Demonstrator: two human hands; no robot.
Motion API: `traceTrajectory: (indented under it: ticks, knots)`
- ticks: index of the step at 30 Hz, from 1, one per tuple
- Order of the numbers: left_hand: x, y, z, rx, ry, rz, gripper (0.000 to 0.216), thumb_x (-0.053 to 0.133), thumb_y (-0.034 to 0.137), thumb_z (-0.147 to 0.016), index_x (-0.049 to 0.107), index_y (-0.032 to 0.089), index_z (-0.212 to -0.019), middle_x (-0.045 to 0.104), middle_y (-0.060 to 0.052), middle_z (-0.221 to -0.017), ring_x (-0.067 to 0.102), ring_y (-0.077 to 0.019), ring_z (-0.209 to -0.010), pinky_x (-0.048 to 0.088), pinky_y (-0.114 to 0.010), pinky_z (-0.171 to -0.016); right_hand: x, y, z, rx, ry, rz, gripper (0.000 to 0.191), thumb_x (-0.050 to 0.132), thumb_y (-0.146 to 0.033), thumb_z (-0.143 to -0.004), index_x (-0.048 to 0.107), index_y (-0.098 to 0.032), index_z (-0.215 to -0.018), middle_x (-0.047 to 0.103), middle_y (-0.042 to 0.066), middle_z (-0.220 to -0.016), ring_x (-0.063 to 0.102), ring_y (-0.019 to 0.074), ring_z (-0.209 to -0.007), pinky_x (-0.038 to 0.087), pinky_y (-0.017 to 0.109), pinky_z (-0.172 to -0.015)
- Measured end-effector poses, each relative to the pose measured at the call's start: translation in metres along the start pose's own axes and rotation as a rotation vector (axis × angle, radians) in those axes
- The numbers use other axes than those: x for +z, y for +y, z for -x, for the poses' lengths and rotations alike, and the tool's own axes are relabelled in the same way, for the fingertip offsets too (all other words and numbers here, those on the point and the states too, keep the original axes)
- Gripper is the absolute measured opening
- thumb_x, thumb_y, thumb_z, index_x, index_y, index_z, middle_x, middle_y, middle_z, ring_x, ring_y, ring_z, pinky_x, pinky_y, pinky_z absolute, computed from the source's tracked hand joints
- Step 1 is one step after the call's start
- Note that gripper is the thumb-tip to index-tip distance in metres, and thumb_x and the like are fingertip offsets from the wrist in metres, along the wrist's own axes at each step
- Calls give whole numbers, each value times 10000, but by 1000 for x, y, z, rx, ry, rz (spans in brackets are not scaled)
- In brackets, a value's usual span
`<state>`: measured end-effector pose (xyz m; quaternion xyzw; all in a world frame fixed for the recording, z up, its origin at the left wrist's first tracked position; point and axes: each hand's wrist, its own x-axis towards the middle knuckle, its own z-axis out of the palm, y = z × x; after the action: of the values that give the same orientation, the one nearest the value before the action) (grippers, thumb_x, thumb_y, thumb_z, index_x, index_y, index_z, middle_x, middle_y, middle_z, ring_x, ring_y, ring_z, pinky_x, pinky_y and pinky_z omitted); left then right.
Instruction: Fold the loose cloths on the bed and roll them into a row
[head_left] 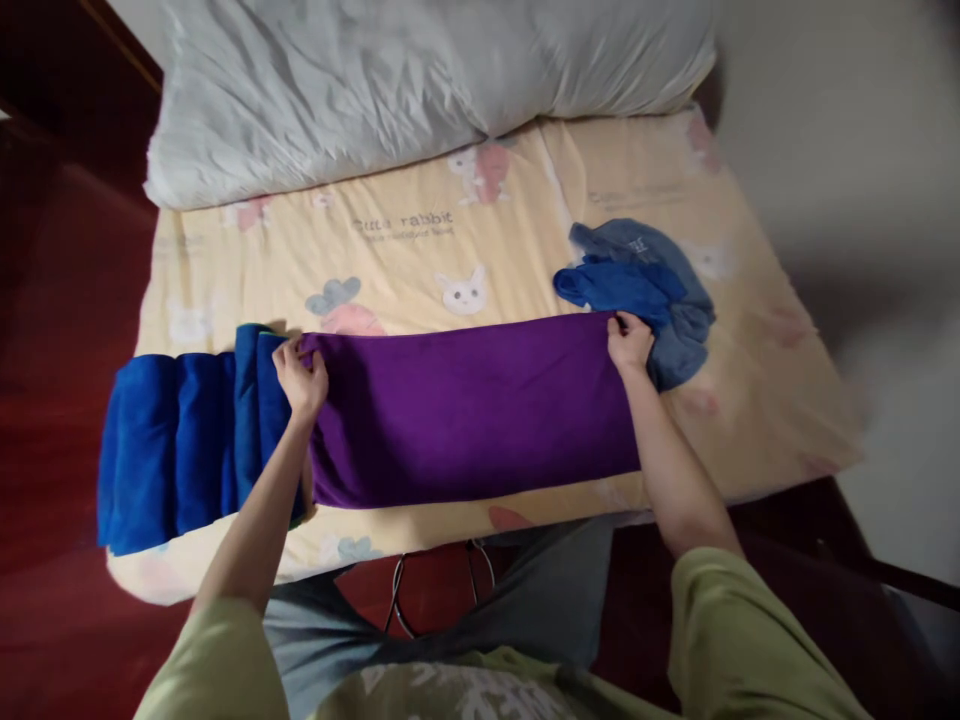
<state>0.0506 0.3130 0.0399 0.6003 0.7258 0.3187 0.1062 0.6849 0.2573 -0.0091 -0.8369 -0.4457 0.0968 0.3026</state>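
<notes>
A purple towel (472,410), folded into a long strip, lies across the near part of the bed. My left hand (301,378) pinches its far left corner. At the far right corner my right hand (630,340) has its fingers closed on the same cloth. Just left of my left hand sit several rolled or folded blue towels (176,440), side by side. A crumpled heap of blue and grey-blue cloth (652,290) rests right behind my right hand.
The yellow rabbit-print sheet (405,270) covers the bed. A large pale grey quilt or pillow (420,80) lies along the far side. A pale wall (847,150) stands at the right, and dark red floor (52,420) shows at the left. Cables (397,590) hang below the near edge.
</notes>
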Motion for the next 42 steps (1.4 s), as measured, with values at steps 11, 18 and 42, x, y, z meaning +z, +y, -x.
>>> traceTrajectory:
  ticks: [11, 18, 42]
  knots:
    - [-59, -38, 196, 167, -268, -148, 608, 405, 401, -1033, 377, 151, -1587, 208, -172, -1706, 190, -348, -1585, 229, -530, -1285, -85, 97, -15, 105, -109, 20, 586, 517, -401, -926, 559, -160, -1458, 682, 139, -1342, 642, 280, -1190, 491, 456, -1086]
    - [-75, -28, 216, 37, -64, -182, 453, 446, 395, -981, 637, 229, -1356, 577, -157, -1359, 532, -350, -1327, 450, -548, -1142, -86, 32, 23, -291, -54, 269, 416, 476, -350, -961, 721, -165, -1242, 652, 165, -1332, 568, 340, -1242, 443, 519, -1120]
    - [-91, -5, 245, 60, -72, -361, 453, 494, 216, -936, 657, 257, -1356, 462, -108, -1583, 428, -376, -1454, 373, -616, -1192, -1, -53, 76, -583, -278, 357, 601, 363, -401, -1040, 380, -189, -1602, 239, 147, -1709, 187, 371, -1582, 204, 670, -1239]
